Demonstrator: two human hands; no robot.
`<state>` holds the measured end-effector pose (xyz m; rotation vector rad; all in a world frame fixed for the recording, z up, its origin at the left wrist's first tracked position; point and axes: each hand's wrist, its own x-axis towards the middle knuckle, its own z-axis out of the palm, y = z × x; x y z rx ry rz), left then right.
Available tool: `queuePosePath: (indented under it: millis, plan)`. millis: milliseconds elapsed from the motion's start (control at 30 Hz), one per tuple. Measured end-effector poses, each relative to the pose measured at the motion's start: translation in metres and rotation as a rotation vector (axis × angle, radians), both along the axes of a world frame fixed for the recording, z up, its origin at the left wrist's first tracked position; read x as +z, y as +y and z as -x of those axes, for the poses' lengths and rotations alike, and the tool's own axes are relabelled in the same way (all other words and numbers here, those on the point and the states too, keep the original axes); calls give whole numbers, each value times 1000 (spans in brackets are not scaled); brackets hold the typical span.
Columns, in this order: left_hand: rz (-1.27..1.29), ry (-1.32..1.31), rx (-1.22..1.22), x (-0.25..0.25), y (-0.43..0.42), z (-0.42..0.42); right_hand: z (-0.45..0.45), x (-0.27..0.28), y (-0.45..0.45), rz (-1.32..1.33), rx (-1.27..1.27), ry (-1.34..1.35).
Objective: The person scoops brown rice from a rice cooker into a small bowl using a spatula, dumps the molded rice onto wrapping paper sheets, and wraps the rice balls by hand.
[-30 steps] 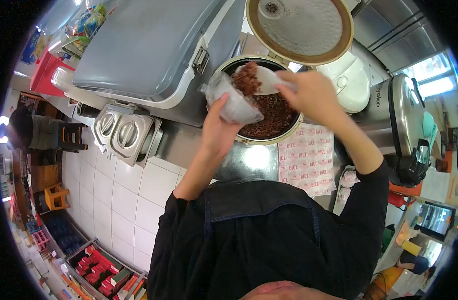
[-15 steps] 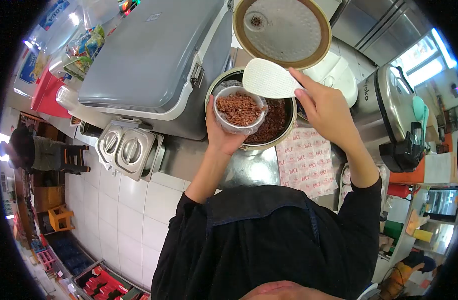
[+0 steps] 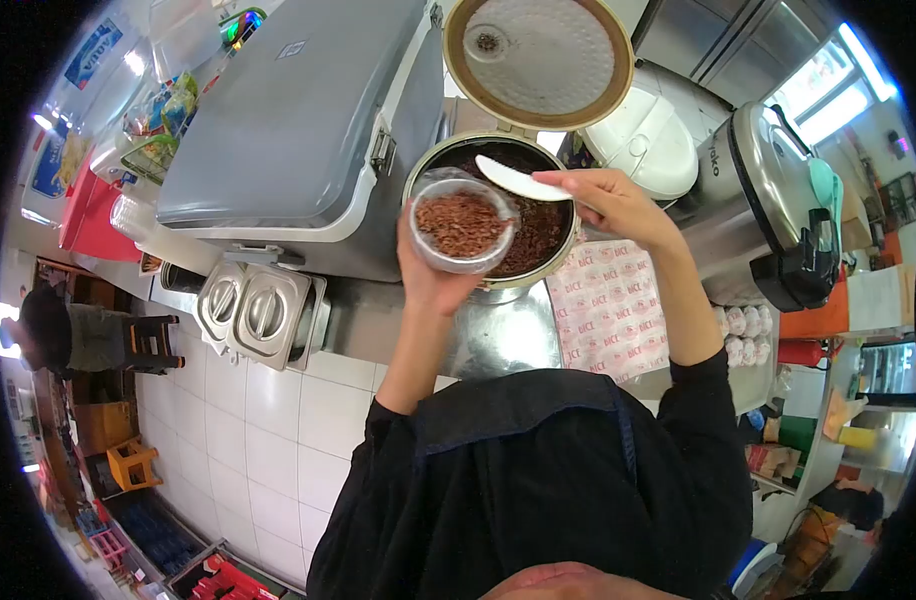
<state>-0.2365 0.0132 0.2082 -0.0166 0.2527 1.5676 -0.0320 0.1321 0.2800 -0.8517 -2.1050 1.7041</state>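
My left hand is wrapped round a small round bowl lined with clear plastic film. Reddish-brown cooked rice fills it. In my right hand is a white rice paddle, its blade edge-on over the rice cooker pot. The open rice cooker holds more dark brown rice, partly hidden behind the bowl and paddle. Its lid is tipped back, showing the pale inner face.
A large grey cooler box stands left of the cooker. Lidded steel pans sit at the counter's left edge. Printed paper sheets lie to the right, with wrapped balls beyond them. Another steel cooker stands at far right.
The paddle has moved down from above the bowl and turned from flat-faced to edge-on over the pot. The bowl has tilted slightly toward me.
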Motion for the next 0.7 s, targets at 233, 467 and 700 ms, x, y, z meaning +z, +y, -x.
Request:
queuePosePath:
  millis: [233, 467, 700]
  plan:
    - [-180, 65, 99, -2, -21, -2, 15, -57, 8, -1072, -72, -187]
    - [-140, 967, 283, -56, -10, -96, -26, -99, -77, 469, -416, 421]
    - [-36, 1988, 270, -67, -23, -207, -159, -135, -89, 1186, -700, 1054]
